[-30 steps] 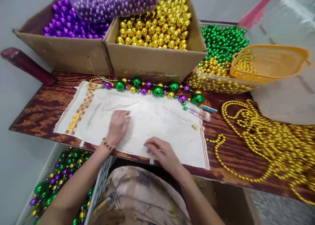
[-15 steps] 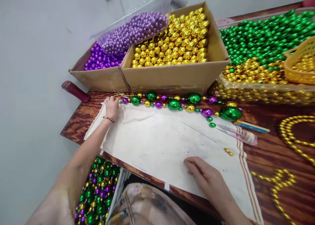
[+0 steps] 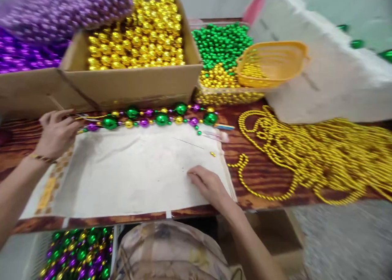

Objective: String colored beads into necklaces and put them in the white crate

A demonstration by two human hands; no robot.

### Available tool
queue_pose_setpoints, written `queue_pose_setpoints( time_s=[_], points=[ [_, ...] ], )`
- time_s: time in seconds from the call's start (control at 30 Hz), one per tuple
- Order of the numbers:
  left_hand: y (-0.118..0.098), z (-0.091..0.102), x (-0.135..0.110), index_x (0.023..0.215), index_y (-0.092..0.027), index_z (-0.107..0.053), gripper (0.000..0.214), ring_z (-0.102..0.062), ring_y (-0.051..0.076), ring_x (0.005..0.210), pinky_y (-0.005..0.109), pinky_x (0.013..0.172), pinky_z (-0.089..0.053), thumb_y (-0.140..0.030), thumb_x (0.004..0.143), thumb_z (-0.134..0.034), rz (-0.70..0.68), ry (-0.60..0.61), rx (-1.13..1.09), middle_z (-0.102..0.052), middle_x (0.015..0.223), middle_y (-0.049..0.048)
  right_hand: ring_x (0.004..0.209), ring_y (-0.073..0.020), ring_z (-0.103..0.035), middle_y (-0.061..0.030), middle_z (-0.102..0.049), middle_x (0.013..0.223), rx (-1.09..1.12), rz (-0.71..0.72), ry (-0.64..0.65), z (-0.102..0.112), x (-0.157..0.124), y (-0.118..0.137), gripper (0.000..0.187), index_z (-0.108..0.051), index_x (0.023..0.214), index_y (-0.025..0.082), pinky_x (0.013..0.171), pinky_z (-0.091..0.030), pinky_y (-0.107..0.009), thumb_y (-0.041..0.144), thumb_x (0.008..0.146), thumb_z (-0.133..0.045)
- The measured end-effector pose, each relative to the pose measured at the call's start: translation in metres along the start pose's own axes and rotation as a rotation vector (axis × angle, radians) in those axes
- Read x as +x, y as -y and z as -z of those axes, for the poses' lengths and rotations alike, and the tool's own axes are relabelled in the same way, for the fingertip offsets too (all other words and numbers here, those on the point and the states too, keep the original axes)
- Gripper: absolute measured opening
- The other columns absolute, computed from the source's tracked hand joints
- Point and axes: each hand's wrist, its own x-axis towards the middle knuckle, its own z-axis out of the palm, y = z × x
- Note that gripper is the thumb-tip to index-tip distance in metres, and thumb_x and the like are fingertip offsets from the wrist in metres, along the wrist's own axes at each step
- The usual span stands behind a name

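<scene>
A white cloth (image 3: 131,170) lies spread on the wooden table (image 3: 263,178). Along its far edge runs a strand of green, purple and gold beads (image 3: 153,116). My left hand (image 3: 56,131) is at the strand's left end, fingers pinched on the thin gold part of it. My right hand (image 3: 210,186) rests flat on the cloth near its front right corner, holding nothing. A thin needle (image 3: 188,143) and a small gold bead (image 3: 212,154) lie on the cloth beyond the right hand.
Cardboard boxes of gold balls (image 3: 134,31) and purple balls (image 3: 18,55) stand at the back. Green and gold beads (image 3: 223,47) fill a clear tub beside an orange basket (image 3: 272,63). Gold bead strands (image 3: 321,149) pile at right. A crate of mixed beads (image 3: 76,253) sits below.
The view has swung to the right and blurred. My left hand stays at the strand's left end and now pinches it; my right hand stays resting on the cloth.
</scene>
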Motion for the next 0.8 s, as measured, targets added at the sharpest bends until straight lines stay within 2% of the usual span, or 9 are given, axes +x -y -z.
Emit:
queue_pose_setpoints(
  time_s=[0.07,0.13,0.3,0.37,0.47,0.53,0.6,0.7,0.8],
  points=[
    [-0.025,-0.006,-0.009,0.111,-0.03,-0.071,0.031,-0.055,0.028,0.117,0.04,0.091,-0.045,-0.043,0.092,-0.052,0.045,-0.045,-0.086,-0.069,0.107,0.002,0.082,-0.0179,-0.067,-0.0058,-0.071,0.09,-0.022,-0.057,-0.067,0.015,-0.003,-0.01,0.022,-0.063,0.094,0.021,0.075,-0.049,-0.027,0.027,0.097,-0.042],
    [-0.041,-0.003,-0.022,0.11,-0.032,-0.072,0.032,-0.058,0.026,0.114,0.039,0.09,-0.046,-0.046,0.089,-0.052,0.071,-0.077,-0.117,-0.071,0.104,-0.0022,0.082,-0.0182,-0.068,-0.0059,-0.071,0.09,-0.041,-0.114,-0.153,0.03,-0.009,-0.023,0.021,-0.063,0.094,0.02,0.074,-0.049,-0.027,0.027,0.096,-0.044],
    [-0.038,0.027,-0.056,0.095,-0.032,-0.075,0.036,-0.067,0.02,0.095,0.039,0.089,-0.049,-0.055,0.085,-0.049,-0.019,-0.1,-0.014,-0.072,0.089,-0.0086,0.079,-0.0194,-0.067,-0.0059,-0.071,0.088,-0.057,-0.237,-0.359,0.053,-0.024,-0.055,0.021,-0.064,0.094,0.02,0.075,-0.048,-0.028,0.03,0.095,-0.046],
    [-0.046,0.035,-0.069,0.087,-0.031,-0.075,0.034,-0.069,0.018,0.08,0.034,0.079,-0.053,-0.055,0.084,-0.051,-0.074,-0.12,-0.04,-0.072,0.08,-0.0085,0.082,-0.0201,-0.067,-0.006,-0.072,0.091,-0.067,-0.25,-0.403,0.058,-0.025,-0.061,0.021,-0.065,0.093,0.02,0.076,-0.048,-0.029,0.03,0.095,-0.046],
    [-0.087,0.033,-0.093,0.079,-0.032,-0.076,0.022,-0.067,0.017,0.058,0.029,0.055,-0.052,-0.047,0.081,-0.059,-0.165,-0.063,-0.236,-0.071,0.065,-0.0079,0.09,-0.0208,-0.066,-0.0058,-0.072,0.096,-0.136,-0.233,-0.41,0.06,-0.013,-0.058,0.02,-0.066,0.093,0.02,0.078,-0.046,-0.029,0.029,0.094,-0.048],
    [-0.126,0.026,-0.113,0.08,-0.034,-0.077,0.012,-0.066,0.017,0.051,0.029,0.048,-0.052,-0.039,0.078,-0.067,-0.166,0.061,-0.45,-0.071,0.061,-0.0066,0.091,-0.0201,-0.065,-0.0059,-0.071,0.1,-0.221,-0.239,-0.359,0.06,0.001,-0.052,0.02,-0.067,0.095,0.02,0.077,-0.044,-0.028,0.03,0.095,-0.049],
    [-0.167,0.015,-0.138,0.083,-0.032,-0.078,0.01,-0.066,0.018,0.051,0.03,0.049,-0.054,-0.034,0.08,-0.069,-0.025,0.242,-0.7,-0.073,0.065,-0.0027,0.093,-0.0197,-0.064,-0.0056,-0.07,0.105,-0.325,-0.286,-0.271,0.059,0.016,-0.045,0.021,-0.067,0.098,0.021,0.074,-0.043,-0.027,0.03,0.096,-0.048],
    [-0.221,-0.007,-0.177,0.077,-0.025,-0.076,0.017,-0.066,0.017,0.053,0.029,0.056,-0.056,-0.037,0.085,-0.067,0.396,0.697,-1.134,-0.069,0.059,0.0025,0.093,-0.0212,-0.063,-0.0056,-0.068,0.108,-0.429,-0.362,-0.168,0.058,0.031,-0.039,0.019,-0.067,0.097,0.022,0.07,-0.04,-0.027,0.031,0.095,-0.051],
    [-0.259,-0.028,-0.204,0.073,-0.019,-0.072,0.024,-0.06,0.016,0.046,0.03,0.056,-0.055,-0.043,0.072,-0.078,0.803,1.02,-1.529,-0.059,0.048,0.0009,0.09,-0.0222,-0.063,-0.0077,-0.068,0.106,-0.446,-0.382,-0.141,0.057,0.036,-0.04,0.018,-0.066,0.094,0.02,0.068,-0.038,-0.027,0.03,0.094,-0.051]
  ],
)
